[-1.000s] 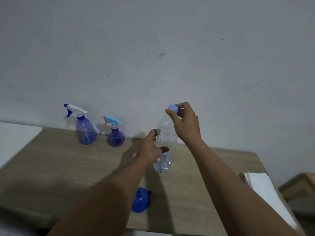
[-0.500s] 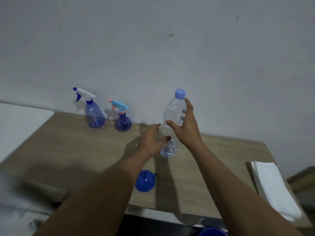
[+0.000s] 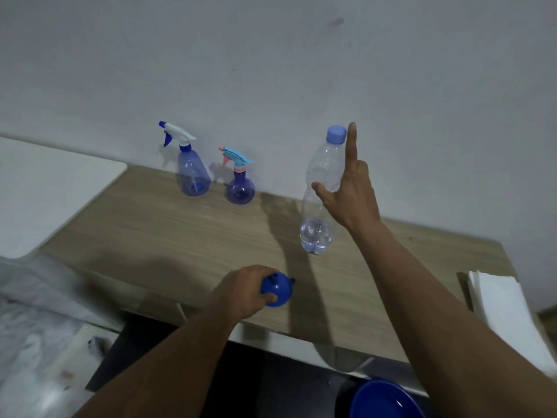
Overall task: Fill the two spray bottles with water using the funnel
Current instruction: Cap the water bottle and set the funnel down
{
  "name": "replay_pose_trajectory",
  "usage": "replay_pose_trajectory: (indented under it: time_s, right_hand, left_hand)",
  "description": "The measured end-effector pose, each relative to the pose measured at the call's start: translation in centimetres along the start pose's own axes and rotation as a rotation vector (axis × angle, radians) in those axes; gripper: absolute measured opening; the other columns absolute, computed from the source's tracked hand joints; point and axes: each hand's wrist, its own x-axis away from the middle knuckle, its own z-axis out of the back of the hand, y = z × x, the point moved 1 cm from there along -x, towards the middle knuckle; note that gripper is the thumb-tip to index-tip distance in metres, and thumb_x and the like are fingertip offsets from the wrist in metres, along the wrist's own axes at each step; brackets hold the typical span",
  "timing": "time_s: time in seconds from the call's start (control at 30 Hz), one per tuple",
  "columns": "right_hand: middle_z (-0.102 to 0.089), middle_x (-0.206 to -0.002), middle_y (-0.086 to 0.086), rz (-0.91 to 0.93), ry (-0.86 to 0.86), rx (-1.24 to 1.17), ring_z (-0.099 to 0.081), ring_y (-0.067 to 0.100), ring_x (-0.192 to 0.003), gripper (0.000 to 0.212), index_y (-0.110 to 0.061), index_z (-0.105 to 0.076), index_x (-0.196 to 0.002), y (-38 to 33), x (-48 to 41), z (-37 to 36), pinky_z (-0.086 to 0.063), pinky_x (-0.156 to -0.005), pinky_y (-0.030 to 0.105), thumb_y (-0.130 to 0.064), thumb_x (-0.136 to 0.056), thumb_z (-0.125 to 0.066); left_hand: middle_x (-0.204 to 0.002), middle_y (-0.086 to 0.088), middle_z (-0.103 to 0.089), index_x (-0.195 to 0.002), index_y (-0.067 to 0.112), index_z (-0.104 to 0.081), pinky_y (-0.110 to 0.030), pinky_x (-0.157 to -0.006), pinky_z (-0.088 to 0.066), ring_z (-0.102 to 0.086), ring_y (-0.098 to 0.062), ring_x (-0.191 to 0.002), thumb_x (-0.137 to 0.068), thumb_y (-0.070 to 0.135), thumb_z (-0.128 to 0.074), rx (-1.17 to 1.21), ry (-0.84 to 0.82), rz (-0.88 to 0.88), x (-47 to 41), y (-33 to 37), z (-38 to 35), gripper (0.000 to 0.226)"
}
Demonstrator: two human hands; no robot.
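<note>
Your left grip (image 3: 241, 292) has left the clear plastic water bottle (image 3: 324, 164) and now clasps the blue plastic funnel (image 3: 278, 291) at the wooden worktop's (image 3: 180, 236) front edge, while your right grip (image 3: 352, 194) rests straight-fingered against that capped bottle, so funnel pickup looks begun, with the tall blue spray bottle (image 3: 193, 173) and squat blue spray bottle (image 3: 240, 188) unopened at the back edge.

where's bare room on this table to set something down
Biggest bare patch of the table: left half, in front of the tall spray bottle and small spray bottle, left of the funnel the left hand grips. A narrower strip between water bottle and paper stack, crossed by the right forearm. Crowded: front middle, around the funnel.
</note>
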Motion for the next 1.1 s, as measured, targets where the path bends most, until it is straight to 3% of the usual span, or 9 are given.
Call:
replay_pose_trajectory:
  time_s: [0.2,0.4,0.53,0.67,0.73,0.87,1.1]
  right_hand:
    - [-0.055,-0.103,0.014,-0.036,-0.041,-0.019,-0.057,0.033,-0.077,0.103,-0.053,0.001,-0.15,-0.5,-1.6,0.6,-0.044,-0.065,0.038,-0.022,-0.084,-0.072]
    - [-0.055,-0.1,0.013,-0.059,0.042,-0.026,-0.057,0.03,-0.074,0.104,-0.052,0.001,-0.15,-0.4,-4.1,1.2,-0.041,-0.062,0.037,-0.02,-0.084,-0.073]
    - [-0.056,-0.098,0.012,-0.068,0.071,-0.029,-0.059,0.028,-0.074,0.106,-0.051,0.002,-0.151,0.0,-6.7,0.9,-0.044,-0.062,0.037,-0.019,-0.085,-0.075]
    - [-0.058,-0.093,0.012,-0.081,0.084,-0.006,-0.059,0.027,-0.07,0.106,-0.05,0.001,-0.151,0.9,-8.6,-0.6,-0.049,-0.059,0.039,-0.018,-0.085,-0.075]
    - [-0.058,-0.09,0.012,-0.092,0.09,0.007,-0.059,0.024,-0.067,0.105,-0.049,0.0,-0.152,1.5,-9.4,-1.4,-0.046,-0.054,0.033,-0.017,-0.085,-0.075]
    - [-0.058,-0.088,0.008,-0.121,0.115,0.01,-0.057,0.015,-0.063,0.103,-0.043,-0.002,-0.155,2.3,-10.1,-2.8,-0.035,-0.049,0.022,-0.017,-0.086,-0.074]
    - [-0.057,-0.087,0.008,-0.13,0.15,0.042,-0.057,0.016,-0.062,0.109,-0.042,0.002,-0.156,2.4,-11.0,-4.0,-0.035,-0.049,0.022,-0.019,-0.085,-0.077]
  left_hand:
    - [-0.113,0.002,-0.067,-0.12,0.021,-0.065,-0.015,-0.083,-0.039,-0.061,-0.015,-0.104,-0.08,0.019,-0.075,0.093,0.047,0.006,-1.0,0.0,-0.2,0.041]
    - [-0.1,0.001,-0.07,-0.107,0.019,-0.071,-0.009,-0.069,-0.033,-0.06,-0.011,-0.088,-0.077,0.013,-0.075,0.231,0.204,0.055,-5.5,0.9,2.1,0.031]
    - [-0.09,0.0,-0.069,-0.101,0.019,-0.073,-0.018,-0.07,-0.04,-0.057,-0.013,-0.079,-0.082,0.014,-0.07,0.21,0.279,0.03,-10.4,1.6,3.5,0.02]
    - [-0.101,-0.002,-0.068,-0.111,0.023,-0.067,-0.022,-0.074,-0.041,-0.063,-0.021,-0.091,-0.09,0.024,-0.062,0.112,0.275,0.04,-15.6,1.0,4.1,0.021]
    - [-0.098,0.001,-0.067,-0.108,0.03,-0.061,-0.03,-0.078,-0.051,-0.063,-0.02,-0.085,-0.091,0.033,-0.058,0.07,0.286,0.036,-17.8,0.4,4.4,0.017]
    - [-0.087,0.001,-0.067,-0.103,0.031,-0.057,-0.037,-0.071,-0.055,-0.063,-0.023,-0.079,-0.09,0.032,-0.056,0.011,0.301,-0.001,-20.6,-0.4,5.2,0.012]
    - [-0.092,-0.004,-0.068,-0.109,0.023,-0.057,-0.042,-0.075,-0.057,-0.064,-0.024,-0.083,-0.093,0.028,-0.054,0.031,0.253,-0.027,-23.2,-1.6,5.4,0.017]
